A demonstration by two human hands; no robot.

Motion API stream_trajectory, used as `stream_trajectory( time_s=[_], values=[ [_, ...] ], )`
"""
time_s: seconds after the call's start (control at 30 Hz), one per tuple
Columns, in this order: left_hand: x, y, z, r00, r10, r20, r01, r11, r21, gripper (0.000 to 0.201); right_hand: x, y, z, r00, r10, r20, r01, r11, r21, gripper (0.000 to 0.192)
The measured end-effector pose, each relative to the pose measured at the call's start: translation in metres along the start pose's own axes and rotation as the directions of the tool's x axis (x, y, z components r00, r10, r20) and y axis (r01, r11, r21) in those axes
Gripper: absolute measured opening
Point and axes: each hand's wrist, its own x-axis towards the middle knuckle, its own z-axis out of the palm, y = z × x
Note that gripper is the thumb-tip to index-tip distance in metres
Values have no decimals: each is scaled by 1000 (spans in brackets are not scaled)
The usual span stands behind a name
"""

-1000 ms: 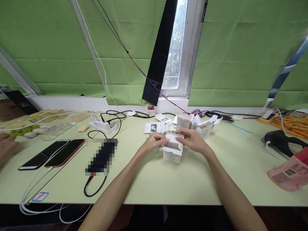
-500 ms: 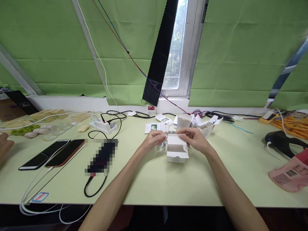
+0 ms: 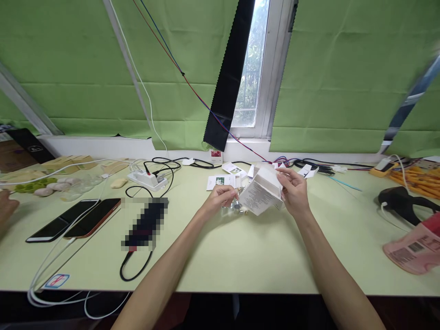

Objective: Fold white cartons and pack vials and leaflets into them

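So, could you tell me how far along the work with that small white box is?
The white box is lifted and tilted in the right hand. The left hand pinches a small clear packet at its lower end. Whether the packet is fully out is unclear. More small boxes wait behind.

Pale green table spans the lower half of the frame. Left of centre: two phones lie side by side, screens dark, white cables running past them to the bottom left edge. A pixelated dark item sits beside them with a black cable looping from its lower end. A white power strip rests further back, near the sill. Far left: green and pale small pieces and tan boxes. Another person's hand shows at the left edge. Right edge: black scanner, pink package, orange items. Behind: green curtains, a window, a black strip hanging before it.
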Motion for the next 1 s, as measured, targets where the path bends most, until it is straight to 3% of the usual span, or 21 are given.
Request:
stream_trajectory(
  time_s=[0.2, 0.33, 0.73, 1.0],
  values=[
    [0, 0, 0, 1000, -14, -5, 14, 1000, 21, 37, 4, 4, -2, 967, -123, -222, 129, 992, 11, 37],
    [0, -1, 0, 1000, -25, 6, 25, 999, 36, 38, 5, 6, -1, 935, -195, -297, 193, 980, -36, 41],
    [0, 1, 3, 999, -34, 26, 32, 998, 50, 38, 6, 12, 0, 933, -261, -248, 207, 953, -222, 38],
    [0, -1, 4, 999, -32, 34, 30, 997, 70, 39, 6, 14, 2, 955, -239, -177, 193, 952, -239, 39]
  ],
)
